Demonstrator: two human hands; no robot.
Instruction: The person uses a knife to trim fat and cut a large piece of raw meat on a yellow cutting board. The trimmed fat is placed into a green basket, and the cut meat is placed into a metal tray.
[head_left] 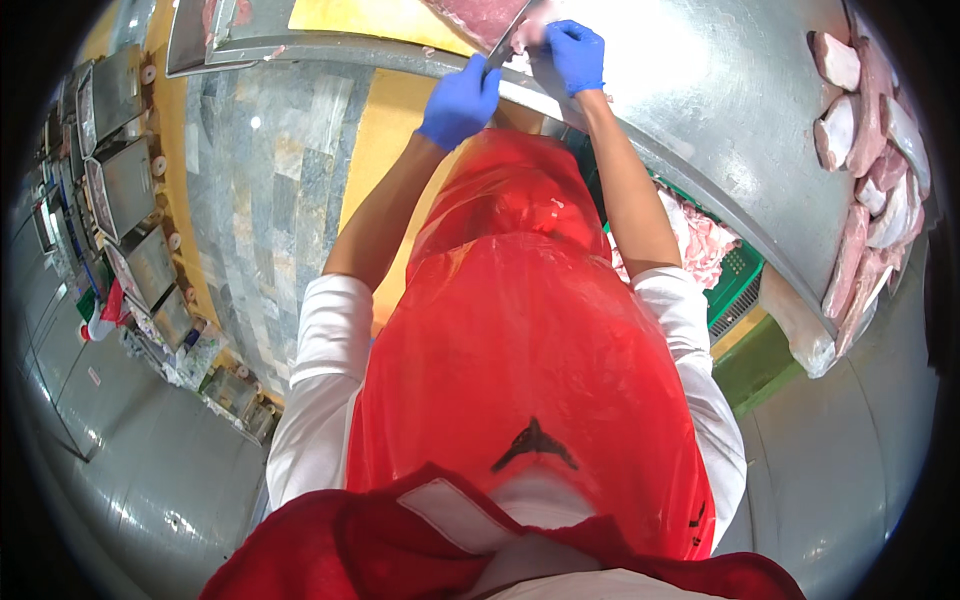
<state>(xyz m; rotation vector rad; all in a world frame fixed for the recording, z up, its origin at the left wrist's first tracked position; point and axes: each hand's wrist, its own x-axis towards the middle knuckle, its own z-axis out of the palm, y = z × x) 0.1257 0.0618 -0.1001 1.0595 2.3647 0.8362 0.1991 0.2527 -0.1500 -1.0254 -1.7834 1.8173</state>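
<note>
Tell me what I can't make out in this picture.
All in the head view:
Knife handle: mostly hidden by the left hand.
Large piece of meat: cut off by the upper edge.
Pale bit by the right hand: blurred, so I can't tell whether it is held.
Green crate: partly covered by the metal table and right forearm.

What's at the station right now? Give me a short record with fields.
left hand: blue-gloved, holding a knife
right hand: blue-gloved, beside a small pale meat scrap; grip unclear
board: yellow, with a large piece of meat at its right
table: metal, meat cuts heaped at picture right
below table edge: green crate holding pale pink trimmings
</note>
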